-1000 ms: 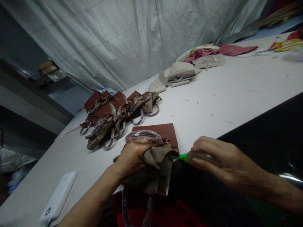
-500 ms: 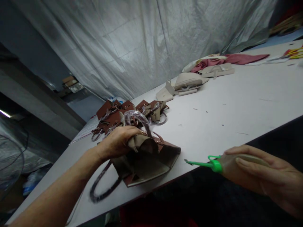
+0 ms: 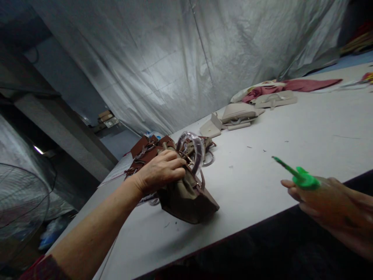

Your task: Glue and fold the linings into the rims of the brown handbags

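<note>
My left hand [image 3: 163, 169] is closed on the upper edge of a brown handbag [image 3: 186, 198], whose olive-brown lining faces out. One of the bag's handles [image 3: 192, 149], wrapped in clear plastic, arches up beside my fingers. The bag is tilted above the white table, its lower part over the surface. Off to the right, my right hand [image 3: 335, 210] is wrapped round a soft squeeze bottle [image 3: 329, 200] with a green cap. Its long green nozzle [image 3: 285, 165] points up and left, dark at the tip, apart from the bag.
Several more brown handbags [image 3: 145, 149] lie in a heap behind my left hand. Beige bag pieces [image 3: 241, 112] and pink cloth [image 3: 311, 84] rest further back on the white table [image 3: 247, 182]. A silver plastic sheet [image 3: 175, 58] hangs behind. A wire-cage fan [image 3: 23, 210] stands left.
My left hand has lifted and turned the bag, so its wide opening no longer faces me. My right hand has raised the bottle, drawing it away to the right with its nozzle tipped upward.
</note>
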`<state>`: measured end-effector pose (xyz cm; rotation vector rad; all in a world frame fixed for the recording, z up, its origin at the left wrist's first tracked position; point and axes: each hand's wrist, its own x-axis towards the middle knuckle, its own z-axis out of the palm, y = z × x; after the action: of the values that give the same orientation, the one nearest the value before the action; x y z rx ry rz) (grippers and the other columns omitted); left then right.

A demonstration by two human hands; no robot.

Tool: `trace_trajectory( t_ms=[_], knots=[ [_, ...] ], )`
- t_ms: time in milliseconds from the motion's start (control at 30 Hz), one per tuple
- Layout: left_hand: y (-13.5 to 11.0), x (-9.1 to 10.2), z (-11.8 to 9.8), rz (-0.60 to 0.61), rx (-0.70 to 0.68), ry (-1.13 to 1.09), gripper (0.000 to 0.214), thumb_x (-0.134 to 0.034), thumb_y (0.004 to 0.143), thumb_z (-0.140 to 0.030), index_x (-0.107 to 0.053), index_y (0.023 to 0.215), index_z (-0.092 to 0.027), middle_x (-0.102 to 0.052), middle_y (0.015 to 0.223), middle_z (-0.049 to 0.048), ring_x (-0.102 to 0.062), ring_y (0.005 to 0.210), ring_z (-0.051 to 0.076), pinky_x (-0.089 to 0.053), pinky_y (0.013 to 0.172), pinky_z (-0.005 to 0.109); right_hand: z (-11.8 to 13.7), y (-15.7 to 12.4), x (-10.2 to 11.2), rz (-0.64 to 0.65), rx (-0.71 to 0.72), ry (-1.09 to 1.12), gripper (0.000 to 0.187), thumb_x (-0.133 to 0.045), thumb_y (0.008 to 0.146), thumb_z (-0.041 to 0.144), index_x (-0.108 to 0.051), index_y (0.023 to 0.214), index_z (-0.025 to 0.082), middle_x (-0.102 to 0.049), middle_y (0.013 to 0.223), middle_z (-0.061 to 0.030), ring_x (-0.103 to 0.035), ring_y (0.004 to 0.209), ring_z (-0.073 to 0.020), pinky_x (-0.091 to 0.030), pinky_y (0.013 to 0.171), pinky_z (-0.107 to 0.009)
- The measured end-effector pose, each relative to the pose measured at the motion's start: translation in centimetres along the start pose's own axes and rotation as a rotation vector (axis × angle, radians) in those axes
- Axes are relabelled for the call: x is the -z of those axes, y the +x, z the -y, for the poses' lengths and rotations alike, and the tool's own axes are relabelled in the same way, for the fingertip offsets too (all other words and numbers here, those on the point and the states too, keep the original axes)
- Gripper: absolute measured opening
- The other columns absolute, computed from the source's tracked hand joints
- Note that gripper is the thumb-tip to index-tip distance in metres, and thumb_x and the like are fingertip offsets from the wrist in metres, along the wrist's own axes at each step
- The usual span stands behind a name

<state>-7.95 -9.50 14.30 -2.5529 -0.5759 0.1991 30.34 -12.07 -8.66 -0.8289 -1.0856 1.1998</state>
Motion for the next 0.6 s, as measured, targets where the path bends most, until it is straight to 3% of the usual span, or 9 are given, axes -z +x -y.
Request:
trace_trajectory(
  t_ms=[100,167,267,400,600],
  knots=[
    [-0.1,0.4,-0.7,-0.028,-0.144,0.103,0.017,-0.046,0.091,-0.018,-0.062,0.089,-0.023,-0.063,0.122,0.0035,-0.054,0.091,0.017,-0.037,0.1,0.041,1.6,2.2,-0.7,-0.006,-0.211,0.328,0.04,-0.038,0.093,0.047,-0.075,0.101,0.033,-0.07,0.112,-0.01,-0.064,0.107,-0.0279,-0.056,0.079,-0.037],
    [-0.3,0.1,-1.8,-0.105,-0.212,0.128,0.016,-0.046,0.091,-0.019,-0.061,0.093,-0.023,-0.065,0.119,0.0022,-0.055,0.085,0.015,-0.031,0.106,0.042,2.8,3.6,-1.9,-0.029,-0.182,0.47,0.037,-0.041,0.092,0.045,-0.075,0.097,0.032,-0.073,0.107,-0.008,-0.063,0.108,-0.0266,-0.054,0.086,-0.04],
    [-0.8,-0.6,-3.7,-0.265,-0.177,0.057,0.02,-0.048,0.089,-0.017,-0.06,0.105,-0.018,-0.072,0.099,0.0016,-0.058,0.083,0.012,-0.023,0.114,0.039,3.8,5.4,-4.2,-0.006,-0.101,0.644,0.026,-0.049,0.088,0.038,-0.074,0.087,0.031,-0.075,0.097,-0.0039,-0.061,0.112,-0.028,-0.048,0.096,-0.051],
    [-1.1,-0.9,-5.6,-0.378,-0.185,0.013,0.026,-0.051,0.089,-0.025,-0.061,0.111,-0.015,-0.072,0.091,0.0018,-0.06,0.091,0.012,-0.025,0.115,0.032,4.7,8.2,-7.3,0.203,-0.072,0.743,0.019,-0.055,0.085,0.032,-0.071,0.083,0.021,-0.072,0.101,-0.0057,-0.055,0.118,-0.0312,-0.041,0.103,-0.056],
    [-1.0,-0.6,-6.7,-0.328,-0.334,0.082,0.027,-0.046,0.091,-0.017,-0.067,0.104,-0.027,-0.07,0.109,-0.0069,-0.058,0.098,0.01,-0.04,0.105,0.023,8.7,12.0,-9.5,0.464,0.032,0.717,0.014,-0.06,0.082,0.029,-0.065,0.083,0.016,-0.07,0.096,-0.0086,-0.059,0.111,-0.0333,-0.04,0.098,-0.057]
  ],
)
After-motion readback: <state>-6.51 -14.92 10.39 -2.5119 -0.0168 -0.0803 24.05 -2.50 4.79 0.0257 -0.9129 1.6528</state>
